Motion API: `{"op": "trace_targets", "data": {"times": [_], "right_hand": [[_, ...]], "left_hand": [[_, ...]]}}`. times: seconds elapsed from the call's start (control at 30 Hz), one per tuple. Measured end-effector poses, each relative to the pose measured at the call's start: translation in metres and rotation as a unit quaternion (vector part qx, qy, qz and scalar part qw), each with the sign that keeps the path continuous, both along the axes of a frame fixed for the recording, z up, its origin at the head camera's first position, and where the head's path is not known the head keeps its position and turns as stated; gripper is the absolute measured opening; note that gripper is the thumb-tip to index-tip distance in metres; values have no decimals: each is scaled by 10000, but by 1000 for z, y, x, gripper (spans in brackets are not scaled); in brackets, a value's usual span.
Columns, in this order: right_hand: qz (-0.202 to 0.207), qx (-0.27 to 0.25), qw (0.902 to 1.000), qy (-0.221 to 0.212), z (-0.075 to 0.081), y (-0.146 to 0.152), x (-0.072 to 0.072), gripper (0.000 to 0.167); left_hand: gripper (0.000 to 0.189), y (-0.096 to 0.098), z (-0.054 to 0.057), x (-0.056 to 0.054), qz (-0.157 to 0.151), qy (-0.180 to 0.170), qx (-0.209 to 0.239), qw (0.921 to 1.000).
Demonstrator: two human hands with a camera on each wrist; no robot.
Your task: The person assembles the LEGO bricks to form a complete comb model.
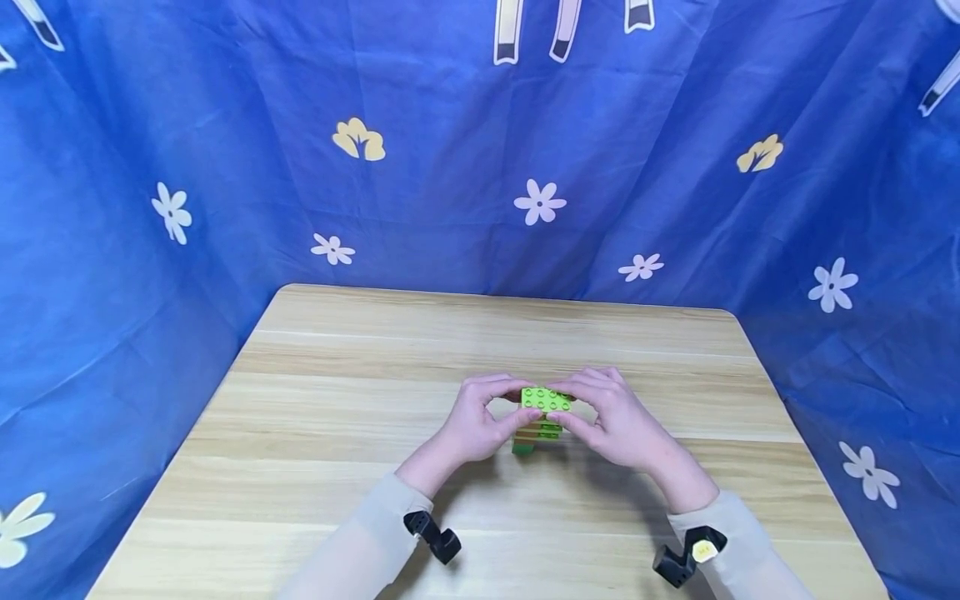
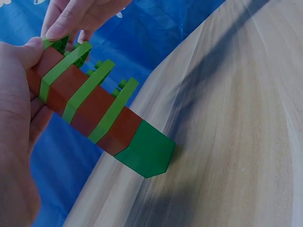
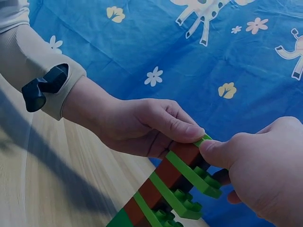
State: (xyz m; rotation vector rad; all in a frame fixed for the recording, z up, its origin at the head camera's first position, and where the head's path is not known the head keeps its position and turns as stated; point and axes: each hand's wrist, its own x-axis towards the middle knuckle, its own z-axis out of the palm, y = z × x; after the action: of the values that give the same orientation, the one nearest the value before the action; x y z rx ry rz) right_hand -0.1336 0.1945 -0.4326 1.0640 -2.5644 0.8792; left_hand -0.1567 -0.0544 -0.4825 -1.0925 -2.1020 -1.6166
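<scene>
A tower of toy building bricks (image 2: 85,111) stands on the table. Brown bricks alternate in it with thin light green plates, whose studded ends jut out to one side, above a dark green base brick (image 2: 147,149). At the very top lies a light green studded plate (image 1: 546,399). My left hand (image 1: 480,421) pinches the tower's upper left end between thumb and fingers. From the right, my right hand (image 1: 618,421) pinches the top plate, its thumb close to the left thumb. Fingers behind the tower are partly hidden.
The wood-grain table (image 1: 337,467) surrounds the tower. A blue curtain (image 1: 435,192) with white flowers hangs behind it and along both sides. Each sleeve carries a black wrist camera, one on the left (image 1: 432,536) and one on the right (image 1: 686,557).
</scene>
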Motion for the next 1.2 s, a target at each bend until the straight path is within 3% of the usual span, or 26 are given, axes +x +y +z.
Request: {"op": "trace_targets", "data": {"times": [0.83, 1.2], "right_hand": [[-5, 74, 10000, 59, 2, 0, 2, 39], [99, 45, 9999, 99, 2, -1, 3, 43]], "left_hand": [[41, -3, 2, 0, -167, 162, -124, 9997], [48, -10, 10, 3, -66, 10, -561, 9984]]}}
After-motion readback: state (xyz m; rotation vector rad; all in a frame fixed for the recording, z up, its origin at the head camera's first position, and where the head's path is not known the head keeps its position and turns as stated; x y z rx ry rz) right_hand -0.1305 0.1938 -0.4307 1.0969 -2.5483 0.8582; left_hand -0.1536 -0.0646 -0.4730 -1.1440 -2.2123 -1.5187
